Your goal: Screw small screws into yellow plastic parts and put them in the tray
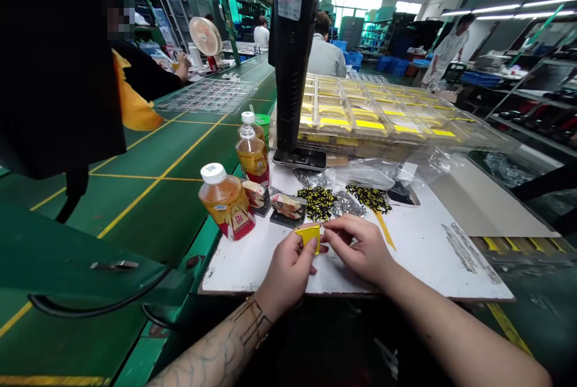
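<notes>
My left hand (288, 268) is closed on a small flat yellow piece (308, 239), its thumb pressed across the front. Close beside it, the fingers of my right hand (358, 247) pinch together at the piece's upper right edge. Whether something tiny is between those fingertips is hidden. Just beyond my hands lie a pile of small black and yellow parts (317, 202), a second such pile (370, 197) and a heap of small silvery parts (348, 204). All of these rest on a white board (252, 265).
Two drink bottles (228, 202) (252, 152) and tape rolls on dark holders (288, 209) stand to the left. A black upright device (293, 62) rises in front. Stacked clear trays (360, 112) with yellow pieces lie behind. A green conveyor belt (180, 152) runs along the left. Other people work farther off.
</notes>
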A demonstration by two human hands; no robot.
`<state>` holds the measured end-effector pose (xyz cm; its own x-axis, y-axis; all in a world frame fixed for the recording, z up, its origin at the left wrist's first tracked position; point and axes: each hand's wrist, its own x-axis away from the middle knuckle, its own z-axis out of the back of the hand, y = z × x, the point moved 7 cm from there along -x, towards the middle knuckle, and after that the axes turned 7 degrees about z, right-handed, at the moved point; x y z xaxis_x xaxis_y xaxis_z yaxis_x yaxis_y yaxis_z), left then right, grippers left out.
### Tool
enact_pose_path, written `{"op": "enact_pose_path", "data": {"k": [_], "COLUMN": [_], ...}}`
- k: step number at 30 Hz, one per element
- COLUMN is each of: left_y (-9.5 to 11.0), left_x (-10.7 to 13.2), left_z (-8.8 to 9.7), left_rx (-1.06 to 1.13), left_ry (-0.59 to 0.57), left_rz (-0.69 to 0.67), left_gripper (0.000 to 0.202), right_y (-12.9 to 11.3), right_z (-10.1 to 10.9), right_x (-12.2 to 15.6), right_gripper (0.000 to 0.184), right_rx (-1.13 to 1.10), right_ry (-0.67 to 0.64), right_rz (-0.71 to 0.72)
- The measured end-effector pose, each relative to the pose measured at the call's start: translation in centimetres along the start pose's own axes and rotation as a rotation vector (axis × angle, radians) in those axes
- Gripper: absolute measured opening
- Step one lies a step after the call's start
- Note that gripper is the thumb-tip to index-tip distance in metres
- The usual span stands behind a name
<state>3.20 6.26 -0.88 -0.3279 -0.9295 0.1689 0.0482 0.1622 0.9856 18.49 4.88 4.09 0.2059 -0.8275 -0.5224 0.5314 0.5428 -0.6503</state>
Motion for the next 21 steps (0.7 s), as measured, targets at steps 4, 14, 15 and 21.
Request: {"op": "enact_pose_path", "data": {"k": [4, 14, 15, 21], "left_y": [-0.2, -0.8, -0.8, -0.7], "left_x": [0.1, 0.0, 0.0, -0.1], "left_z": [0.1, 0.0, 0.0, 0.0], "left_rx": [0.026, 0.076, 0.076, 0.074], "left_ry": [0.014, 0.008, 0.007, 0.001], "left_rz": [0.019, 0.014, 0.009, -0.017], "left_gripper": [0.041, 0.042, 0.041, 0.04], "right_y": [0.9, 5.8, 6.0, 6.8], "right_z": [0.6, -1.5, -2.2, -4.4], "right_x": [-0.8, -14.1, -15.2, -17.3], "right_gripper": [0.024, 0.03, 0.028, 0.023], "right_rx": [0.089, 0.45, 0.466, 0.533], "right_ry": [0.033, -0.008, -0.02, -0.05], "right_rz": [-0.108, -0.253, -0.249, -0.281]}}
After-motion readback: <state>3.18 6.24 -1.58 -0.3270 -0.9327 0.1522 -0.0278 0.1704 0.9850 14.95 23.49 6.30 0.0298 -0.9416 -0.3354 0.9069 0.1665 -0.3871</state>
